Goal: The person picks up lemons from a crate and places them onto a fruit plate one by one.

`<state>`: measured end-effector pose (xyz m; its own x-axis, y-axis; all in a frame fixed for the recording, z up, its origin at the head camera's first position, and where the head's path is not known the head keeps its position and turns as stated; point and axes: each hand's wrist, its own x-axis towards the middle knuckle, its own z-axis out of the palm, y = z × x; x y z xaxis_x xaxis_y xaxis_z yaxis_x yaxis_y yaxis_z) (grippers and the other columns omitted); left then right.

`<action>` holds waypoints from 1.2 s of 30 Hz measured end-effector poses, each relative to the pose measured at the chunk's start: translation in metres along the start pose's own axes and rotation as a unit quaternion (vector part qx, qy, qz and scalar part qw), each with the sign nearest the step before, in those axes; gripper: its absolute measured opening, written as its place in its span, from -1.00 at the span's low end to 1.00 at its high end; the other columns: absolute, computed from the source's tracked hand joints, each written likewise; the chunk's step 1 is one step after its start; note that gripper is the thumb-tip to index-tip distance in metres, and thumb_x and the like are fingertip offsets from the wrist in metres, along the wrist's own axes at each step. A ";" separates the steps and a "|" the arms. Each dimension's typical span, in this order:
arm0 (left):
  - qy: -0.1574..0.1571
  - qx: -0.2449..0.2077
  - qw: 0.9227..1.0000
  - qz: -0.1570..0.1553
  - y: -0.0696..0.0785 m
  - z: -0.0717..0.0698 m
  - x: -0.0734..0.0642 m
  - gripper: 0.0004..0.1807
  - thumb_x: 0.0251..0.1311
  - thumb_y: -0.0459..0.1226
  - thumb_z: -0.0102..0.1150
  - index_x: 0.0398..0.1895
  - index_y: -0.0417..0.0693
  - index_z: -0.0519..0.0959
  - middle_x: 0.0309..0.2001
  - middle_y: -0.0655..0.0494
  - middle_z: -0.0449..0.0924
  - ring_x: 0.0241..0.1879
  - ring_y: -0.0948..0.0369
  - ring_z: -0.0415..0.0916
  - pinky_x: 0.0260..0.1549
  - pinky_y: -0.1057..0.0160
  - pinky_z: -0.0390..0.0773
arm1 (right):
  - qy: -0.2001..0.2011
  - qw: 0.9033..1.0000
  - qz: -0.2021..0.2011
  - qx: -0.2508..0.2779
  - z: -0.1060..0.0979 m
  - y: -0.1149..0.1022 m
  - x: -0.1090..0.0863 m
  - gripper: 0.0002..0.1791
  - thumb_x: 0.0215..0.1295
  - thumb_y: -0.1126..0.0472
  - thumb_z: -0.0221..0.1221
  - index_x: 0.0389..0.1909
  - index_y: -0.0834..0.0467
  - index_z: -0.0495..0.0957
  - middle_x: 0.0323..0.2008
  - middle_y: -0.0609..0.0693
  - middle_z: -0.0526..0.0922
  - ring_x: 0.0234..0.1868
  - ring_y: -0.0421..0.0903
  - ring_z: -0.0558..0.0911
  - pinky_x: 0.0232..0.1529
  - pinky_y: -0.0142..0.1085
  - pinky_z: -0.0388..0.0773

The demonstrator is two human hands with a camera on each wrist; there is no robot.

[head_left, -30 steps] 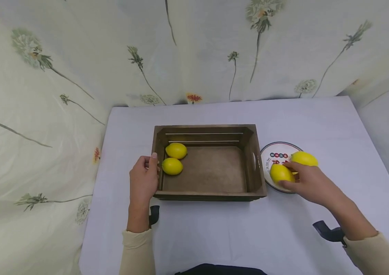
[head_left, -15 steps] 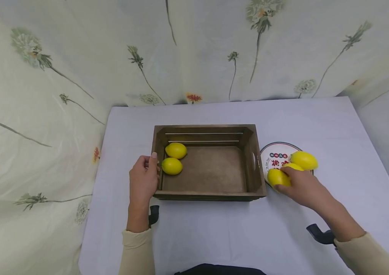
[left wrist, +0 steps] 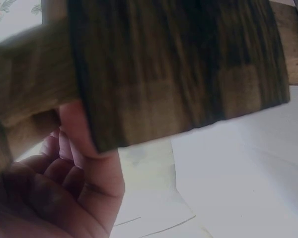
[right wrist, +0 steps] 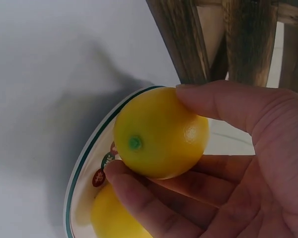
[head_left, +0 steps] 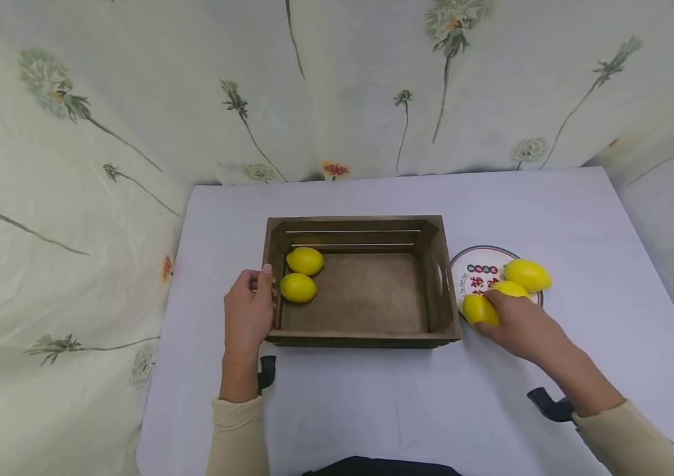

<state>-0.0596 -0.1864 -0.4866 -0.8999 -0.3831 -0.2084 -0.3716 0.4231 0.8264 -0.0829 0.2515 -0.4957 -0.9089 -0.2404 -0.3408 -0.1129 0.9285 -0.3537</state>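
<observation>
My left hand grips the left end of a brown wooden crate, its thumb at the top rim. In the left wrist view the wooden slats hide part of the fingers. Two yellow lemons lie inside at the left, a far lemon and a near lemon. To the crate's right, my right hand pinches another lemon between thumb and fingers, over the near edge of a white printed plate. Two more lemons, one and a partly hidden one, are on that plate.
A white cloth covers the table under the crate and plate. The plate stands close against the crate's right end. Behind and to the left hangs a flowered curtain. Dark wrist mounts show below the left hand and right hand.
My right hand has shifted slightly left and nearer with its lemon, uncovering more of the lemon behind it. The left hand, the crate and the two lemons in it stay put.
</observation>
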 end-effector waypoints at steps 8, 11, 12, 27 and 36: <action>-0.002 -0.003 1.000 -0.001 -0.001 0.000 0.000 -0.40 0.54 0.27 -0.11 -0.01 -0.07 0.57 -0.26 -0.05 0.64 -0.35 0.05 0.58 -0.40 0.13 0.60 | 0.003 1.000 0.002 -0.017 0.003 0.000 0.000 -0.29 0.15 0.14 0.52 0.19 0.48 0.48 -0.03 0.41 0.62 -0.15 0.26 0.59 0.01 0.27 0.60; -0.002 -0.003 1.000 -0.003 -0.001 0.000 0.000 -0.40 0.54 0.26 -0.10 0.00 -0.07 0.57 -0.26 -0.03 0.63 -0.35 0.05 0.59 -0.40 0.13 0.60 | 0.001 1.000 0.005 -0.026 0.004 0.001 0.000 -0.28 0.17 0.13 0.50 0.21 0.47 0.47 0.04 0.44 0.60 -0.10 0.29 0.59 0.03 0.28 0.59; -0.003 -0.003 1.000 -0.003 -0.001 0.000 0.000 -0.40 0.54 0.27 -0.10 0.00 -0.07 0.57 -0.26 -0.03 0.63 -0.35 0.05 0.59 -0.40 0.13 0.61 | 0.001 1.000 0.005 -0.030 0.005 0.001 0.000 -0.28 0.17 0.13 0.50 0.21 0.47 0.48 0.05 0.45 0.59 -0.09 0.30 0.60 0.02 0.28 0.59; -0.006 -0.001 1.000 -0.004 0.000 0.001 0.000 -0.35 0.51 0.31 -0.12 0.00 -0.07 0.57 -0.24 -0.05 0.63 -0.34 0.05 0.59 -0.39 0.13 0.60 | 0.013 0.997 0.015 -0.073 0.004 -0.003 0.000 -0.28 0.15 0.10 0.50 0.18 0.48 0.50 0.02 0.50 0.45 -0.37 0.18 0.56 -0.32 0.13 0.70; -0.007 -0.005 1.000 -0.013 0.000 0.000 0.001 -0.45 0.55 0.24 -0.09 -0.01 -0.04 0.56 -0.23 -0.05 0.64 -0.32 0.05 0.59 -0.38 0.10 0.62 | 0.016 0.997 0.022 -0.078 0.005 -0.002 0.002 -0.27 0.14 0.07 0.51 0.16 0.48 0.50 -0.07 0.45 0.42 -0.45 0.10 0.50 -0.47 -0.02 0.66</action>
<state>-0.0604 -0.1867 -0.4874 -0.8934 -0.3816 -0.2371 -0.3925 0.4058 0.8254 -0.0826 0.2472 -0.5000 -0.9265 -0.1917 -0.3239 -0.1314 0.9712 -0.1989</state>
